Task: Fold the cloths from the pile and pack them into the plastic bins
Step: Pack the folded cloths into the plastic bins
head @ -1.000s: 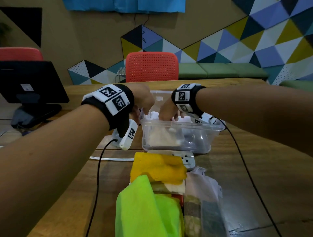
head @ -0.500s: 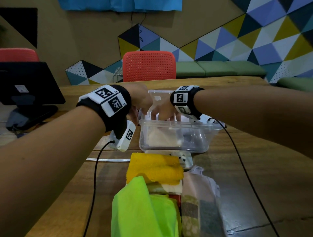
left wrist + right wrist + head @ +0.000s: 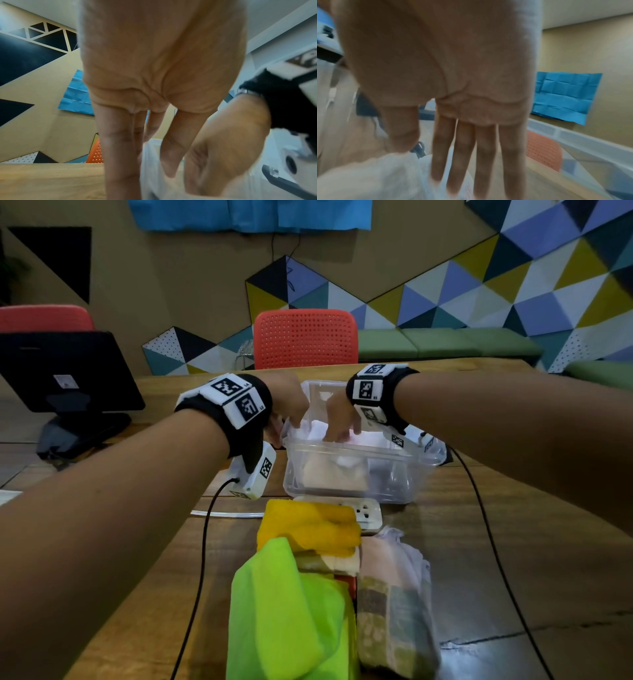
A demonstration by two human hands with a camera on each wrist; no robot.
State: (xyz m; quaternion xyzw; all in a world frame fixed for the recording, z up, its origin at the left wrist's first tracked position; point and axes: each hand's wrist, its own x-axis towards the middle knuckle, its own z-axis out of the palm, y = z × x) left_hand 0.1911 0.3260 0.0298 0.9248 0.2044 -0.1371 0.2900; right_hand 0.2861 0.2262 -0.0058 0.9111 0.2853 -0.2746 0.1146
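A clear plastic bin (image 3: pixel 359 451) stands mid-table with a beige folded cloth (image 3: pixel 329 474) inside and a white cloth (image 3: pixel 317 429) on top of it. My right hand (image 3: pixel 339 434) reaches into the bin, and its straight fingers (image 3: pixel 481 155) touch the white cloth (image 3: pixel 376 175). My left hand (image 3: pixel 286 428) hangs at the bin's left rim, its fingers (image 3: pixel 120 155) straight and pointing down. Whether its thumb presses anything is unclear. The pile lies nearer me: a yellow cloth (image 3: pixel 308 525), a lime-green cloth (image 3: pixel 284 611) and a patterned cloth (image 3: pixel 390 611).
A white power strip (image 3: pixel 368 510) lies between bin and pile. Black wrist cables (image 3: pixel 202 559) trail over the wooden table (image 3: pixel 513 542) on both sides. A dark monitor (image 3: pixel 65 371) stands at the far left, and a red chair (image 3: pixel 305 337) behind the table.
Both hands stayed at the bin and sank slightly onto the white cloth. The head view shifted a little.
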